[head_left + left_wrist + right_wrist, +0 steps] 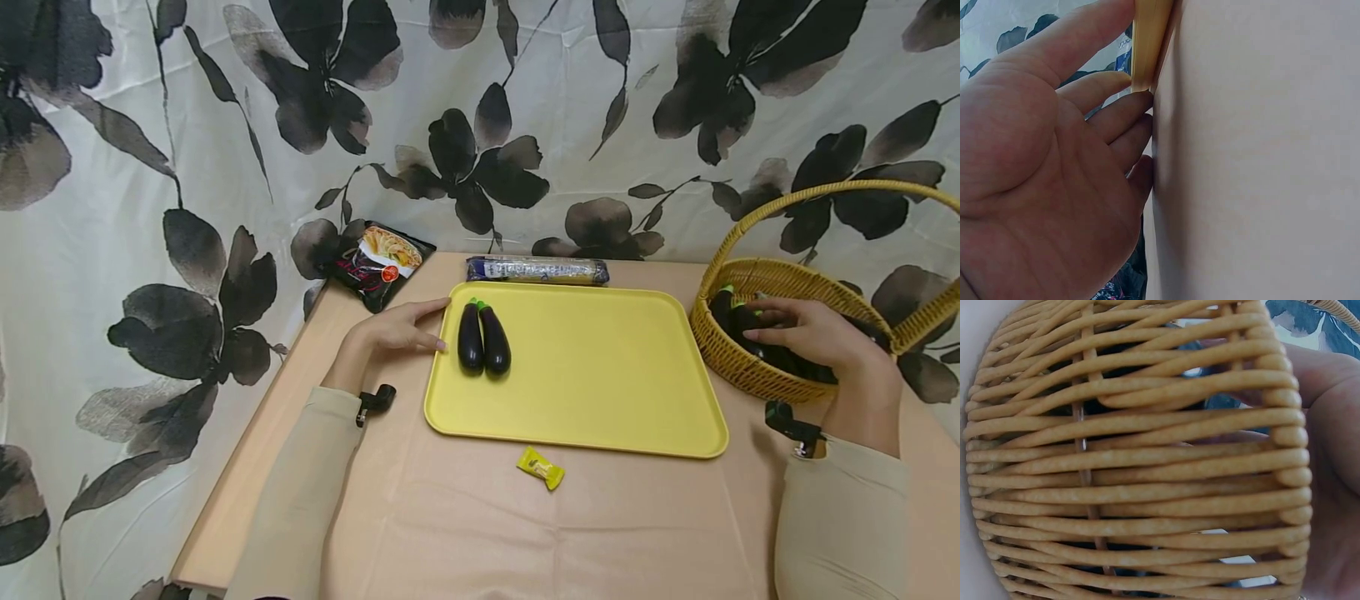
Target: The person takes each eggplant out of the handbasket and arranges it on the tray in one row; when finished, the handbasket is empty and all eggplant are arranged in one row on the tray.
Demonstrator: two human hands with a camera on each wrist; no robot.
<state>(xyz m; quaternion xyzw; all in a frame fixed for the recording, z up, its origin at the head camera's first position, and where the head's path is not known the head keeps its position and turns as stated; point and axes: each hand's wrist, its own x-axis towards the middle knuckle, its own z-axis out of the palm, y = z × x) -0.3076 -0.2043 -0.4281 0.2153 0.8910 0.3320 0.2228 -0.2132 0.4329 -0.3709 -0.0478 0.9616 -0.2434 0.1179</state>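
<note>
My left hand (397, 327) has a slack grip, extended fingers touching the rim of the yellow tray (600, 375) between nine and ten o'clock. My right hand (813, 329) is down in the wicker basket (720, 354) at the tray's three o'clock, among the loose eggplants (780, 357); I cannot tell whether it holds one. Two eggplants (495, 342) lie side by side on the tray, toward ten o'clock; a yellow wrapped sweet (542, 468) sits just off its six.

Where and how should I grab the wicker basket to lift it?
Probably by the top of the handle, coming from above: it arches high over the wicker basket, leaving open space beneath for the grip to close around. The right hand is lower, inside the basket.
</note>
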